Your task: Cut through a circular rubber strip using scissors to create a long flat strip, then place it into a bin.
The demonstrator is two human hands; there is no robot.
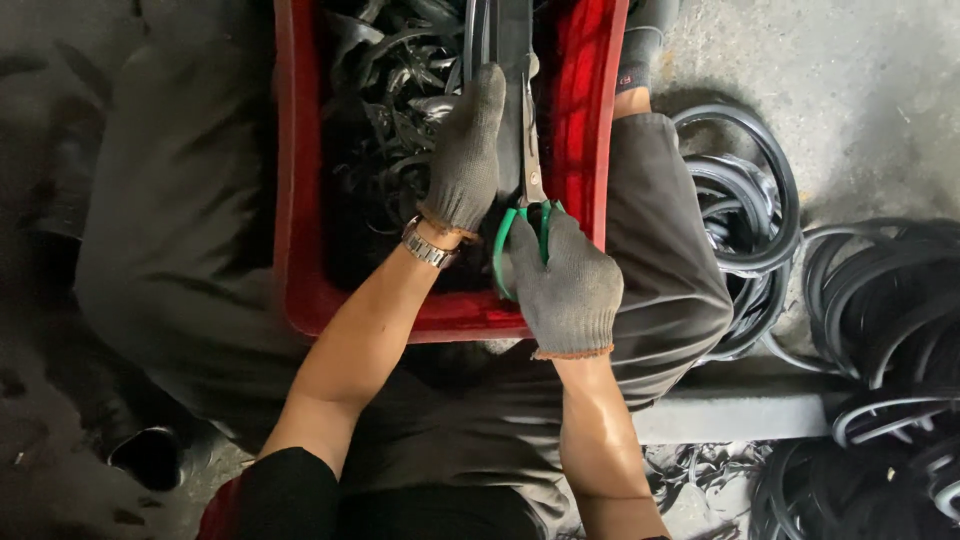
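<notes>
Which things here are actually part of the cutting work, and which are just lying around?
In use:
left hand on the black rubber strip
right hand holding the green-handled scissors
red crate of black offcuts

Lying about:
black rubber rings on the concrete floor
grey bar

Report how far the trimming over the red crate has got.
Done: black rubber offcuts fill the red plastic crate. In hand: the gloved left hand steadies a black rubber strip; the gloved right hand works green-handled scissors. Left: black rubber rings piled on the floor.
</notes>
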